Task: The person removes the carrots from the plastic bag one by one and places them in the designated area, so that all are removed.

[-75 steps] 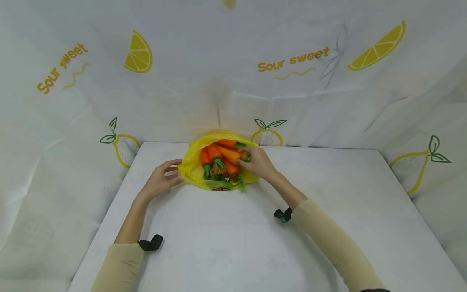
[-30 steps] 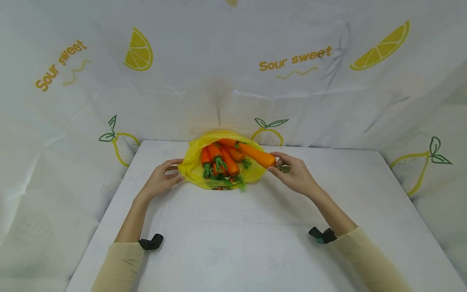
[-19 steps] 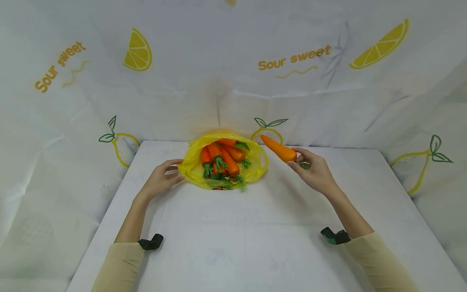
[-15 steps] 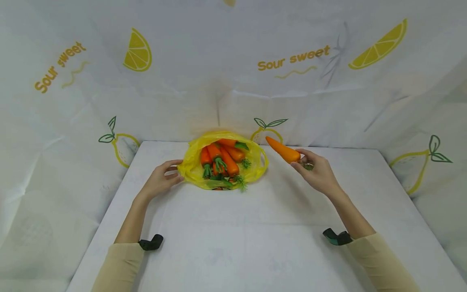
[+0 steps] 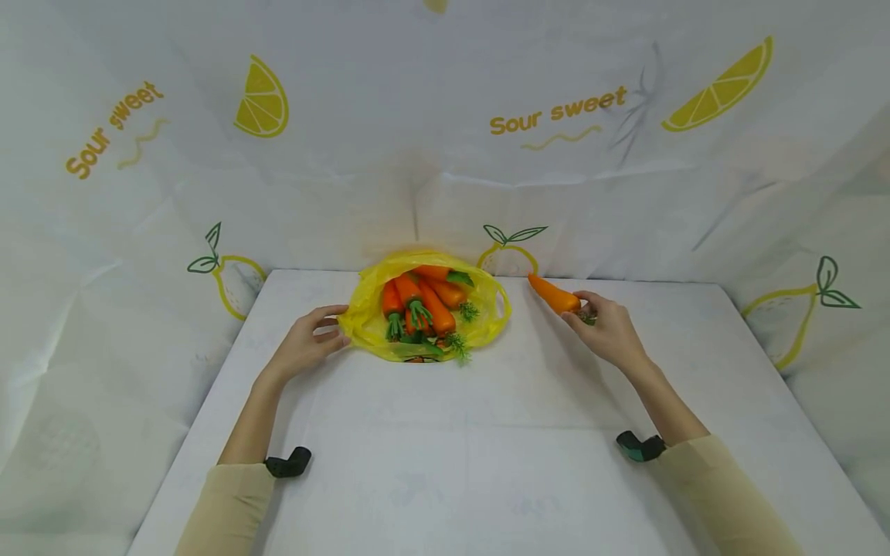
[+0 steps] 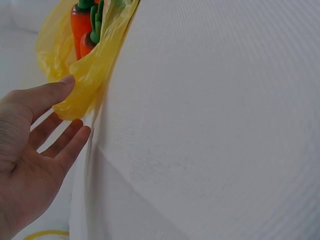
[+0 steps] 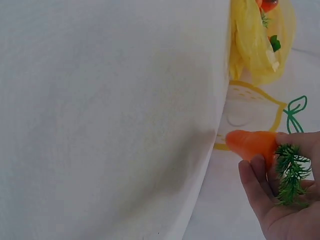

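Observation:
At the back of the table lies a yellow plastic bag [image 5: 365,297], its mouth facing me. Several orange carrots [image 5: 438,313] with green tops show inside it. My left hand [image 5: 306,340] pinches the bag's left edge; in the left wrist view the thumb lies on the yellow film [image 6: 87,75] and fingers sit behind it. To the bag's right, my right hand [image 5: 612,332] grips one carrot [image 5: 552,293] by its thick end. Its narrow tip points back and left, close over the table. Feathery green leaves [image 7: 292,175] hang against the palm in the right wrist view.
The white table [image 5: 445,455] ends at the back against a white cloth [image 5: 389,116] printed with lemons and lettering. A loop handle [image 5: 504,301] stands out at the bag's right side. A dark wrist camera [image 5: 640,446] sits under each forearm.
My right hand has drawn a carrot out of the bag and moved it right, then lowered it towards the table. The left hand has stayed at the bag's edge.

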